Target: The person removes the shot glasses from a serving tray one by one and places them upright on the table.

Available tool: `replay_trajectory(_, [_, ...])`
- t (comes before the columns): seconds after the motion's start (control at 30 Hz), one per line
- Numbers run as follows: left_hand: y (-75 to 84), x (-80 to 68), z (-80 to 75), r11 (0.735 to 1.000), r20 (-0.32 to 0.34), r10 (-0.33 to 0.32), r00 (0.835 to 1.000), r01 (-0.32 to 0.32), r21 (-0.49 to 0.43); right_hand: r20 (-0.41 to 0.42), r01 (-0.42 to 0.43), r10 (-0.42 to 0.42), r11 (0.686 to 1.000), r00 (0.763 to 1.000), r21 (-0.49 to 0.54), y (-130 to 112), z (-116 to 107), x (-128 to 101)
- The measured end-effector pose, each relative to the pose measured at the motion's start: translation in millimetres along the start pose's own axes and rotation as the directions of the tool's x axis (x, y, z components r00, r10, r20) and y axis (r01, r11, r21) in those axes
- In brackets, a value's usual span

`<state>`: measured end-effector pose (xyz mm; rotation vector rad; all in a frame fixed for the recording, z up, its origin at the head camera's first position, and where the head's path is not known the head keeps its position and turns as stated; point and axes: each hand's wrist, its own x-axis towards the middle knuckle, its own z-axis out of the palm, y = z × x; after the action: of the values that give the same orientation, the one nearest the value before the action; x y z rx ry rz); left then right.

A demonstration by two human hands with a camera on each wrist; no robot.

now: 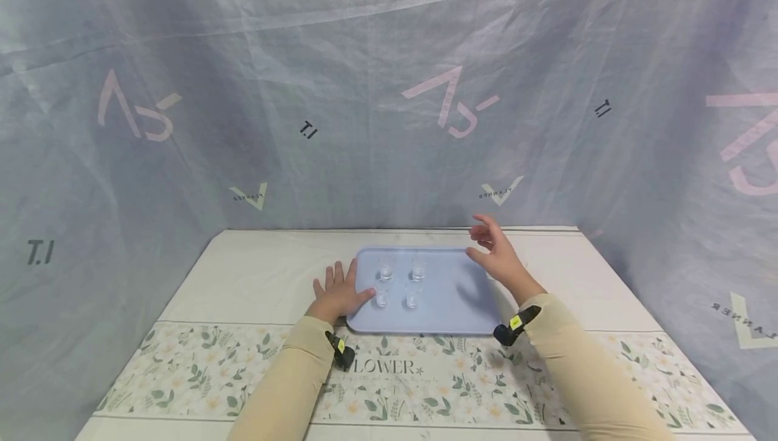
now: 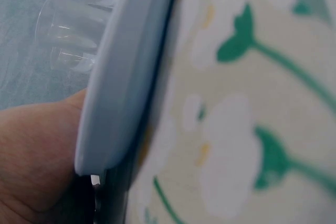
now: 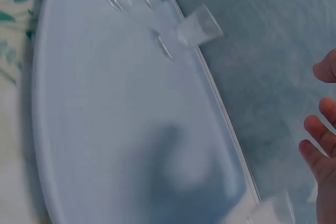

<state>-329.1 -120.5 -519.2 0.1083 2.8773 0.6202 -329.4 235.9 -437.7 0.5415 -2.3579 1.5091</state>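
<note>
A light blue rectangular tray (image 1: pixel 446 309) lies on the table, with several small clear glasses standing on its left half. Two stand farther back, a left glass (image 1: pixel 385 269) and a right glass (image 1: pixel 418 269); a front glass (image 1: pixel 412 296) is nearer. My left hand (image 1: pixel 340 294) rests at the tray's left edge, fingers spread and thumb over the rim beside the front-left glass (image 1: pixel 381 296). Above the tray's right end my right hand (image 1: pixel 498 255) is raised, fingers loosely curved, holding nothing. In the right wrist view another clear cup (image 3: pixel 273 211) shows near the tray's right end.
The table is covered by a white cloth (image 1: pixel 279 255) with a floral printed band (image 1: pixel 389 404) along its front. A grey-blue curtain (image 1: pixel 365 157) with printed letters hangs behind and at both sides. The tray's shadowed right half lies below my right hand.
</note>
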Motion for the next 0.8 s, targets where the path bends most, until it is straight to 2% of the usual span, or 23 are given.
replay_trajectory(0.17, [6.7,-6.4,-6.5,1.0,0.016,0.0,1.0,0.0,0.002,0.025,0.005,-0.007,0.996,1.0,0.09,9,18,4])
replay_trajectory(0.2, [8.4,-8.7,-8.6,1.0,0.015,0.001,1.0,-0.001,0.001,0.027,0.004,-0.007,0.995,1.0,0.095,15,23,5])
replay_trajectory(0.37, [13.4,-20.5,-16.8,1.0,-0.003,0.013,1.0,-0.013,0.01,0.053,0.004,-0.009,0.996,0.999,0.094,14,40,5])
replay_trajectory(0.67, [13.0,-20.4,-14.9,1.0,-0.007,0.01,1.0,-0.01,0.0,0.113,-0.037,0.019,0.986,0.993,0.161,-15,58,-1])
replay_trajectory(0.8, [15.8,-21.5,-16.6,1.0,-0.01,0.012,1.0,-0.012,0.013,0.121,-0.051,0.027,0.979,0.992,0.199,-14,66,-3])
